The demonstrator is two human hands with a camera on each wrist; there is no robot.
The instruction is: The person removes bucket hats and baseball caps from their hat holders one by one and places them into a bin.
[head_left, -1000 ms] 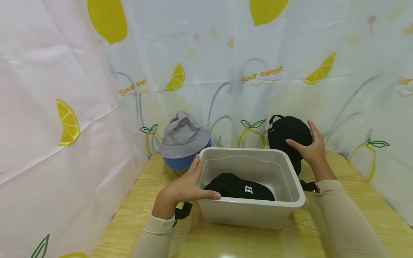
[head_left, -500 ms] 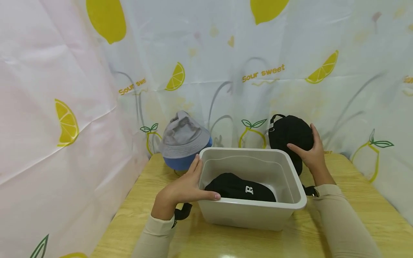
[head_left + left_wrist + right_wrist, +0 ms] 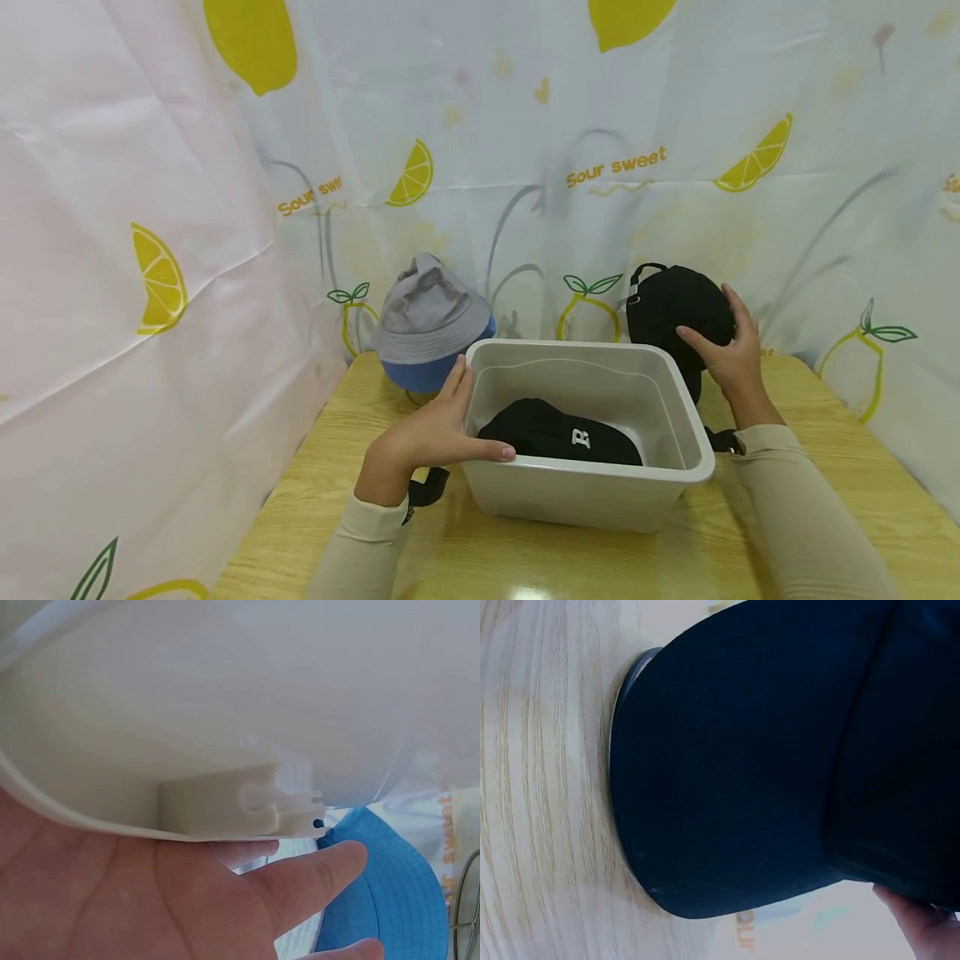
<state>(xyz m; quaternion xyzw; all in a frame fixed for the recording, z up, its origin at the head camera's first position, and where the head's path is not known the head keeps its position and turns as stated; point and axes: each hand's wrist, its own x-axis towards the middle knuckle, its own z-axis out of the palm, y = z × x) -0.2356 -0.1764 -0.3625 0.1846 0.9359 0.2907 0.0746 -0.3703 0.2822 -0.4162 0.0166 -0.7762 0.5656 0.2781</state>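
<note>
My left hand [image 3: 420, 437] lies at the near-left corner of a light grey plastic bin [image 3: 570, 492]. Its thumb rests along the front rim, and the fairly straight fingers touch the left side. Inside the bin is a black baseball cap [image 3: 532, 429] with a white letter on it. Beyond the bin's far-right corner, my right hand [image 3: 738, 362] grips a second black baseball cap [image 3: 675, 304] by the crown, thumb in front and fingers at its right side. In the right wrist view, the brim [image 3: 720, 765] of this cap fills much of the frame, over the wood tabletop.
A grey bucket hat [image 3: 431, 312] sits over a blue hat [image 3: 420, 375] behind the bin's left side. Thin wire [image 3: 474, 900] shows beside the blue hat in the left wrist view. A lemon-print curtain [image 3: 510, 217] closes off the back and sides of the wooden table [image 3: 300, 500].
My right hand and the cap it holds have shifted very slightly to the right. The left hand and the bin are practically unmoved.
</note>
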